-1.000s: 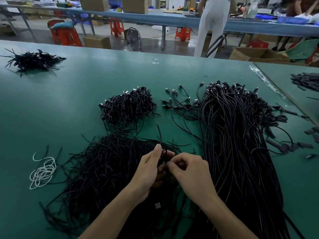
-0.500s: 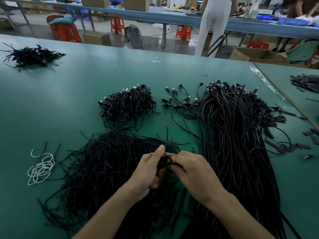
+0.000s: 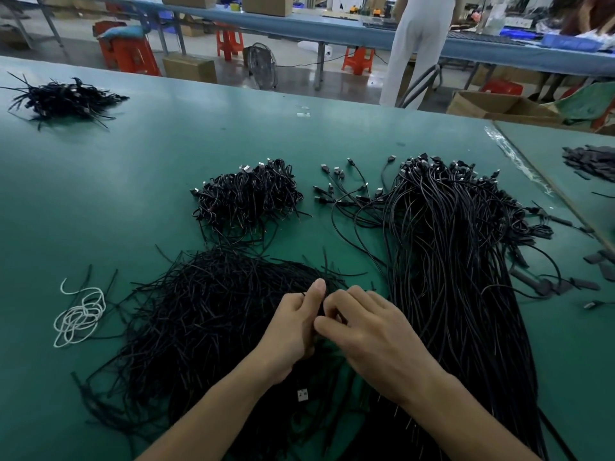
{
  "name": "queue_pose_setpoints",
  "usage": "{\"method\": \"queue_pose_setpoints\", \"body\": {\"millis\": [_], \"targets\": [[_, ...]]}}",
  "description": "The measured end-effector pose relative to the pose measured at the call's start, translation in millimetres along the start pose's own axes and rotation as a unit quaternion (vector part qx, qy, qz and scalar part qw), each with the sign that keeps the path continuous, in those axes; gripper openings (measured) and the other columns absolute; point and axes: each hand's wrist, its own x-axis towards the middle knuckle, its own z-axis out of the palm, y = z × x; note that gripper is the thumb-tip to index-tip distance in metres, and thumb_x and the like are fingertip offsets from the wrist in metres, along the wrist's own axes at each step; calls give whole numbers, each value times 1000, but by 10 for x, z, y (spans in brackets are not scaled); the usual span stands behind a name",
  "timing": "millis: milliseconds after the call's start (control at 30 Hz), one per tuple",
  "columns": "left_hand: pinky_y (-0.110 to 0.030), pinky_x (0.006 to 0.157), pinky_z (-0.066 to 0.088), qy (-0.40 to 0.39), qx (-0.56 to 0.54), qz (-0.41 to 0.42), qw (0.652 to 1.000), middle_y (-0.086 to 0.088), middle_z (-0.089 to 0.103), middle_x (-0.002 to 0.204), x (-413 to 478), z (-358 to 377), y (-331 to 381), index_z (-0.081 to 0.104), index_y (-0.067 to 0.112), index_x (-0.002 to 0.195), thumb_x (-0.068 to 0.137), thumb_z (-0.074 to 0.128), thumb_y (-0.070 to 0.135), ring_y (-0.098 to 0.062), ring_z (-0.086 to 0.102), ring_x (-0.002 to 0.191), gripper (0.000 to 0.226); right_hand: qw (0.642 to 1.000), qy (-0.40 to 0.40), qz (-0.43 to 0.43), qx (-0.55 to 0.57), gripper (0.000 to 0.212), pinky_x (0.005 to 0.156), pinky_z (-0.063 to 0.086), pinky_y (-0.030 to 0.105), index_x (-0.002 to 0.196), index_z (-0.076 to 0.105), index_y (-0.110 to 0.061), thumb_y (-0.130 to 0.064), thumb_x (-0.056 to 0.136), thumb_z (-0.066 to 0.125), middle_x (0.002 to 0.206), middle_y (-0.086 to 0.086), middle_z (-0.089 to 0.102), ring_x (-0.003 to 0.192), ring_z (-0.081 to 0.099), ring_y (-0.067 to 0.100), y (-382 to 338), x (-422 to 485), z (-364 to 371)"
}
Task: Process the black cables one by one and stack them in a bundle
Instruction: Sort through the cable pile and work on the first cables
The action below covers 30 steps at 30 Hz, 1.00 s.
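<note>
Gripping a black cable [image 3: 302, 395] in the left hand [image 3: 293, 331] and pinching it with the right hand [image 3: 369, 331], just nearer than the finished bundle [image 3: 248, 194], probably best keeping loops tight while twisting, before stacking there.

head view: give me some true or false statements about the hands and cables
1. The left hand and right hand meet on one cable, fingers curled. True.
2. The white cord lies right of the hands. False: it lies to their left.
3. The long cables lie right of the hands. True.
4. The table is red. False: it is green.
</note>
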Motion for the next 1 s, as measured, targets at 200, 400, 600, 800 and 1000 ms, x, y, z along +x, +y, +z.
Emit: {"method": "queue_pose_setpoints", "body": {"millis": [200,400,600,800,1000], "targets": [[-32,49,12,-59,17,-1,998,-7,17,60,-5,-25,-22,42,-1,68,98,40,61,-23,11,54,68,996,8,34,77,15,78,48,27,94,63,-16,-6,84,70,102,-3,60,89,56,15,45,70,-25],[-16,39,22,-97,36,-62,993,10,32,52,15,-72,-37,45,31,54,77,27,89,-6,24,39,65,965,-2,130,230,7,80,50,32,95,62,-15,-12,98,56,103,-9,56,89,56,12,112,94,42],[-17,40,19,-104,2,-100,990,2,28,60,60,-122,-37,50,24,62,88,34,80,-10,20,44,64,989,41,37,138,10,89,49,31,90,69,-14,-16,94,60,112,-3,60,103,56,15,120,87,-34],[-15,35,18,-118,-8,-162,980,8,30,55,82,-131,26,47,25,62,95,39,70,-7,23,40,56,984,25,36,173,9,95,48,28,91,66,-13,-15,96,59,123,2,59,114,55,16,105,107,-3],[-16,34,15,-155,-24,-193,969,6,19,54,92,-113,65,24,23,57,95,29,62,-11,13,39,54,954,15,113,276,11,102,32,10,88,59,-19,-9,92,63,125,-12,51,124,44,3,121,163,63]]}}
